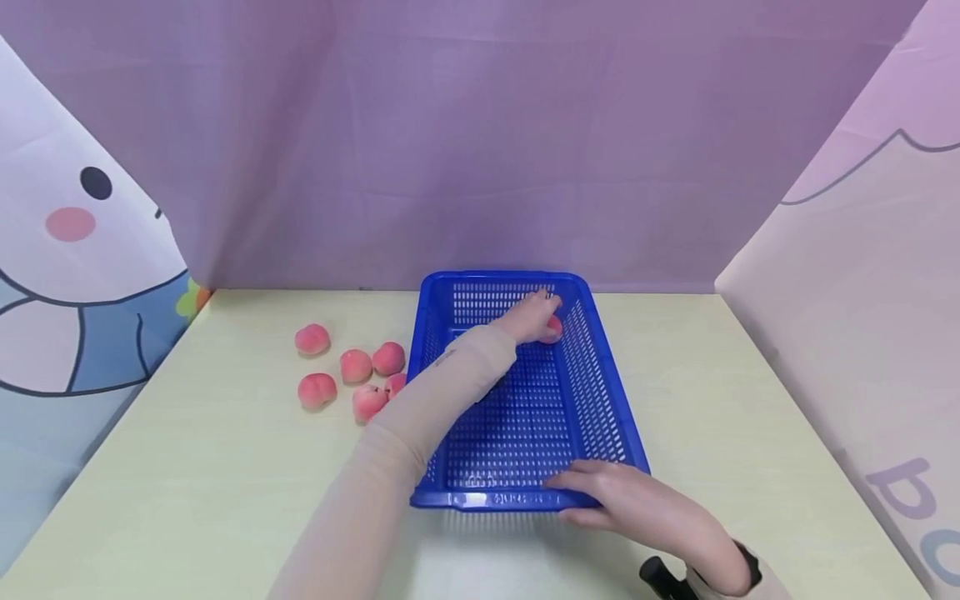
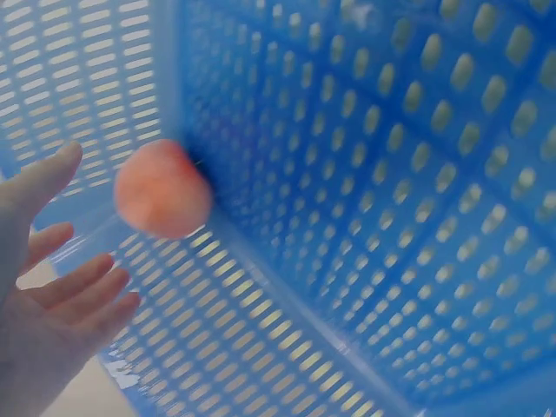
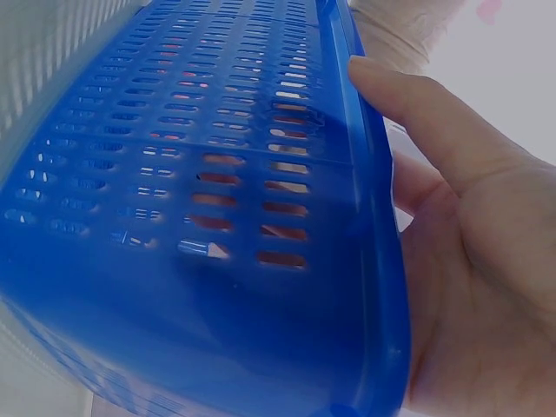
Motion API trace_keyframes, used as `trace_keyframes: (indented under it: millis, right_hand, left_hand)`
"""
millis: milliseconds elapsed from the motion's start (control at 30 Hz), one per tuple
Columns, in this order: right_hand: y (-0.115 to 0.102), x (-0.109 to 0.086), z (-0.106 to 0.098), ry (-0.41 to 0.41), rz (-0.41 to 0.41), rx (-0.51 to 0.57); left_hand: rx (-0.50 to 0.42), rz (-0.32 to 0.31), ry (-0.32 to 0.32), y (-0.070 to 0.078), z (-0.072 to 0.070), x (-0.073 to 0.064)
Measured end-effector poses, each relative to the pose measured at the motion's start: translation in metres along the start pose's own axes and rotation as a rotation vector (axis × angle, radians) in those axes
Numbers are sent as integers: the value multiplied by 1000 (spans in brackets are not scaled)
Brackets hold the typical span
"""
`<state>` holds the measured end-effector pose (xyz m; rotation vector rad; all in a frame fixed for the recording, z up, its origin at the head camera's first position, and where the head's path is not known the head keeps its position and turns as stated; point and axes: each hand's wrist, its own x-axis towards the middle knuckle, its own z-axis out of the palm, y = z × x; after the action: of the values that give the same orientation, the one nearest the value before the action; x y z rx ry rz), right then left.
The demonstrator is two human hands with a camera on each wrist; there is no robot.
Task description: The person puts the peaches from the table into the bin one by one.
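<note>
A blue plastic basket (image 1: 451, 497) with slotted walls stands on the table. Inside, at its far right corner, is a pink peach (image 1: 553, 331), blurred in the left wrist view. My left hand (image 1: 531, 317) reaches over that corner; the left wrist view shows its fingers (image 2: 91, 300) spread, with a gap between them and the peach (image 2: 163, 189). At the basket's near right corner my right hand (image 1: 637, 504) grips the rim, its thumb (image 3: 408, 100) on the outside and the other fingers over the inner side.
Several peaches (image 1: 317, 390) lie on the pale table (image 1: 187, 467) left of the basket, some partly hidden by my left sleeve (image 1: 420, 417). A purple cloth (image 1: 480, 150) hangs behind the table. Printed panels (image 1: 862, 333) stand at both sides.
</note>
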<state>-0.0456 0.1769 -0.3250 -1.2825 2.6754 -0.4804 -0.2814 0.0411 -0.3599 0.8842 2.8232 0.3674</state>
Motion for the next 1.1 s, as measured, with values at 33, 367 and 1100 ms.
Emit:
trace_keyframes:
  millis: [33, 367, 1100]
  right_hand:
    - [0, 0, 0, -2, 1, 1]
    - [4, 1, 0, 6, -5, 38]
    - [4, 4, 1, 0, -2, 32]
  left_hand:
    - [0, 1, -11, 1, -4, -2]
    - [-54, 23, -49, 14, -46, -20]
    - [-65, 166, -37, 18, -108, -85]
